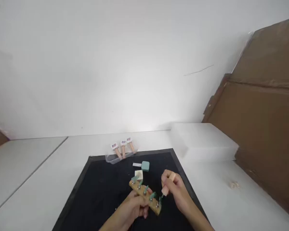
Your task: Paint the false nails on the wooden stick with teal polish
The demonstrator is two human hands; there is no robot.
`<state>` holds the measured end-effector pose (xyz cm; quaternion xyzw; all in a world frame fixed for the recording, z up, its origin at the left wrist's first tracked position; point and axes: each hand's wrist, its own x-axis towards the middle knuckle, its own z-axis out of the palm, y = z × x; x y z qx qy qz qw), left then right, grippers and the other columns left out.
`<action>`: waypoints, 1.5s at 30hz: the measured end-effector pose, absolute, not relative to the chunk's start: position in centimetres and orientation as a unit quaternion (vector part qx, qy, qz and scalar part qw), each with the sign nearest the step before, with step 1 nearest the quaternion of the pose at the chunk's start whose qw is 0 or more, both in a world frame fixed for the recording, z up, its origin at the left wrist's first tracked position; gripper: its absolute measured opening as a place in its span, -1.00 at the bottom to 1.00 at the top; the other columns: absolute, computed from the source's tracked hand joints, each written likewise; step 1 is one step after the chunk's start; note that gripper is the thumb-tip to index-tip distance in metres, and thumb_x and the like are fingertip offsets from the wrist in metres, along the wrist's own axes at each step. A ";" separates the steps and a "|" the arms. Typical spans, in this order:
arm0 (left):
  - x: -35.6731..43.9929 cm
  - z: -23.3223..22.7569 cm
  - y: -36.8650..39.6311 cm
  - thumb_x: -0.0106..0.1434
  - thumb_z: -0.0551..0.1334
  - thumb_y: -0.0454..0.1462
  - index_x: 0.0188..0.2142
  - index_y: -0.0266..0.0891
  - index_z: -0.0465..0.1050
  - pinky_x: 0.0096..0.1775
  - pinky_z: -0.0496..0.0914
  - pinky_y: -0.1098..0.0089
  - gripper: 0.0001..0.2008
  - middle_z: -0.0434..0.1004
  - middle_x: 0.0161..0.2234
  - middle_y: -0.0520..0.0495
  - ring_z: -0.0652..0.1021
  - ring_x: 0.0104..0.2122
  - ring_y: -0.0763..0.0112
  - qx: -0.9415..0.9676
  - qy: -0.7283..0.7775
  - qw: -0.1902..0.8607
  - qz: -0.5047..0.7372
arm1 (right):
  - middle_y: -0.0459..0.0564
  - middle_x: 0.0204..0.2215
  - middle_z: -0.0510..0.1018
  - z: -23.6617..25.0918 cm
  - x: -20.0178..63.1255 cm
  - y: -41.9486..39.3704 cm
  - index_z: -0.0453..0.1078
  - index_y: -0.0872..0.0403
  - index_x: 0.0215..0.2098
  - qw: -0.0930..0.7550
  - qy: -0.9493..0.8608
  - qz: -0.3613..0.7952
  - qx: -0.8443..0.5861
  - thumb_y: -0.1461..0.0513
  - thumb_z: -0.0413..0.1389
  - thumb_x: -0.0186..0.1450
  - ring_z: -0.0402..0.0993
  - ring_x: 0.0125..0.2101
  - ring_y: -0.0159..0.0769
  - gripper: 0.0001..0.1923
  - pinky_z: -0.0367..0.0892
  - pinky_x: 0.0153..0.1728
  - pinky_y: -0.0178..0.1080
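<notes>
My left hand [137,203] grips a wooden strip [144,195] from below and holds it at a slant over the black mat. Along the strip, several green false nail tips [146,189] stand on small silver posts. Between its fingers and thumb, my right hand [174,187] pinches a peach-handled nail polish brush [168,185], its thin tip at the nail nearest the strip's right end. Just beyond the strip sits a small white square piece [139,175], its kind unclear. Farther back lies a teal square bottle [145,166] with a pale cap pointing left.
A clear plastic tray [113,160] with three peach-handled, white-labelled items [123,147] stands at the black mat's [98,179] back edge. To the right are a white block [204,141], a cardboard panel [262,122] and small pale bits [234,184].
</notes>
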<state>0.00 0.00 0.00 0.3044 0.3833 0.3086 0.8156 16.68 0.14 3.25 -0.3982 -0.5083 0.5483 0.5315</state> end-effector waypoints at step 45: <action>0.5 0.0 -0.3 -0.18 0.13 -0.42 -0.42 -0.28 0.38 -0.52 0.17 0.45 -0.75 0.34 -0.63 0.10 0.27 -0.66 0.59 0.297 0.393 0.801 0.339 | -0.19 -0.76 0.26 3.1 17.0 0.5 0.05 0.05 -0.77 0.517 -0.546 0.489 -0.442 0.18 0.06 0.18 0.14 -0.66 -0.44 -0.58 0.10 -0.55 -0.34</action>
